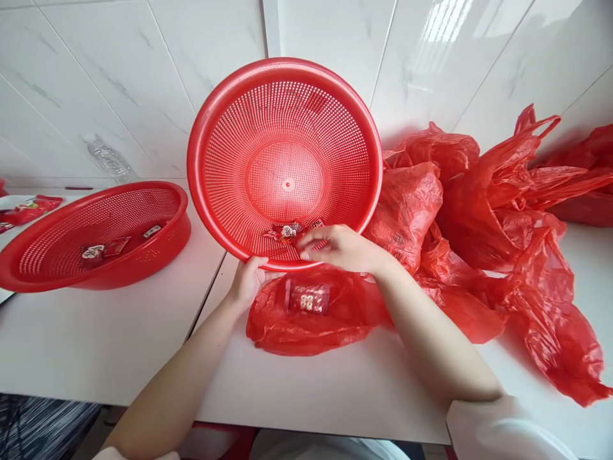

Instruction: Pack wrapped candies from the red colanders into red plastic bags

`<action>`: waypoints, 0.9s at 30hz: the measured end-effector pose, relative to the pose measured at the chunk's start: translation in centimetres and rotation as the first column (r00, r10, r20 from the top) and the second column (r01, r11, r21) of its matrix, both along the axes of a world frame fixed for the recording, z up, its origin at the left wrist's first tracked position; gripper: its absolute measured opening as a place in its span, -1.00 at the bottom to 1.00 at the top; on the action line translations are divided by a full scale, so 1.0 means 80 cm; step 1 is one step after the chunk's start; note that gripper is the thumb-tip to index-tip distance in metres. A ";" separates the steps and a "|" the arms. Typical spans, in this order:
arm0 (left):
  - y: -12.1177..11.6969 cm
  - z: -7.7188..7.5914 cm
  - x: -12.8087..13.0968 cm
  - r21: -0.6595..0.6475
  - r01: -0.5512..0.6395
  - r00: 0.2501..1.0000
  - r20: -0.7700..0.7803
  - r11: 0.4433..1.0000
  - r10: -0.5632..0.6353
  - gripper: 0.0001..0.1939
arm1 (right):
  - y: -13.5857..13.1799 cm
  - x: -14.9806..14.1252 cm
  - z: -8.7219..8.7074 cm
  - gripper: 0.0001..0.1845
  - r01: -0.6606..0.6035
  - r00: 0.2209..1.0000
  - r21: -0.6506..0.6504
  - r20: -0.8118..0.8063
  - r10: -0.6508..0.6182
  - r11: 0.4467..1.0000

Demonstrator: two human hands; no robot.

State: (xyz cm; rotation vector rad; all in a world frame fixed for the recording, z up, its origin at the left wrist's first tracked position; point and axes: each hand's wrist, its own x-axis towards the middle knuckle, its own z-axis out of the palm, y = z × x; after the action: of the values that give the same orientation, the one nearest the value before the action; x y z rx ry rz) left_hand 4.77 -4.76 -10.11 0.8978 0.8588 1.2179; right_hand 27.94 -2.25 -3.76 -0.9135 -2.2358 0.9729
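A big red perforated plastic basket (287, 185) is tilted up, its open mouth facing me. My left hand (249, 281) is closed on its lower rim, thumb over the edge. At the bottom inside lie several small wrapped packets (287, 231), red with white print. My right hand (338, 248) reaches over the rim beside them, fingers bent and apart from the thumb; nothing clearly shows in its grip. Below the basket, a red plastic bag (306, 342) lies open on the table, with a dark red printed packet (310, 299) inside.
A second red basket (158, 255) on the left holds a few small packets (93, 253). Several red plastic bags (498, 204) are heaped on the right. A clear plastic bottle (109, 156) stands by the tiled wall (105, 64). The white table (335, 390) has a seam left of centre.
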 end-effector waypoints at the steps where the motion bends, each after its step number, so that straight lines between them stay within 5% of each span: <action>1: -0.001 0.001 0.001 0.004 -0.004 1.000 0.002 1.000 0.004 -0.63 | 0.003 -0.007 -0.007 -0.69 0.106 0.994 0.058 -0.031 -0.104 0.993; 4: -0.004 -0.001 0.005 -0.010 0.006 1.000 0.024 1.000 -0.006 -0.54 | 0.012 -0.023 -0.033 -0.59 0.249 0.964 0.174 0.044 -0.260 0.953; 9: -0.002 -0.010 0.003 -0.050 0.012 0.999 0.031 0.999 -0.010 -0.54 | 0.020 -0.026 -0.053 -0.19 -0.078 0.940 0.250 0.341 -0.012 0.965; 14: 0.006 -0.014 -0.007 -0.029 -0.025 0.999 0.024 0.999 0.025 -0.59 | 0.025 -0.013 -0.042 -0.63 -0.139 0.980 0.238 0.175 0.099 0.961; 16: 0.008 -0.015 -0.009 -0.023 -0.051 0.999 0.013 0.998 0.051 -0.62 | 0.027 -0.008 -0.038 -0.66 -0.006 0.999 0.143 0.034 0.001 0.990; 19: 0.011 -0.016 -0.011 -0.023 -0.065 0.998 0.015 0.998 0.065 -0.65 | 0.032 -0.003 -0.035 -0.65 0.113 0.963 -0.181 -0.221 -0.153 0.977; 23: 0.010 -0.013 -0.009 -0.050 -0.058 0.998 0.028 0.997 0.060 -0.71 | 0.036 0.001 -0.030 -0.58 -0.066 0.832 -0.558 -0.489 -0.264 0.827; 27: 0.009 -0.010 -0.008 -0.023 -0.062 0.998 0.010 0.998 0.062 -0.69 | 0.034 0.003 -0.025 -0.53 -0.131 0.755 -0.645 -0.557 -0.346 0.753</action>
State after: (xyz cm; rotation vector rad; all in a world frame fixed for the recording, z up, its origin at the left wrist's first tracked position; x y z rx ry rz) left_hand 4.11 -4.08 -10.92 0.8511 0.8964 1.2627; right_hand 28.14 0.44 -5.75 -0.7853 -1.2107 1.7538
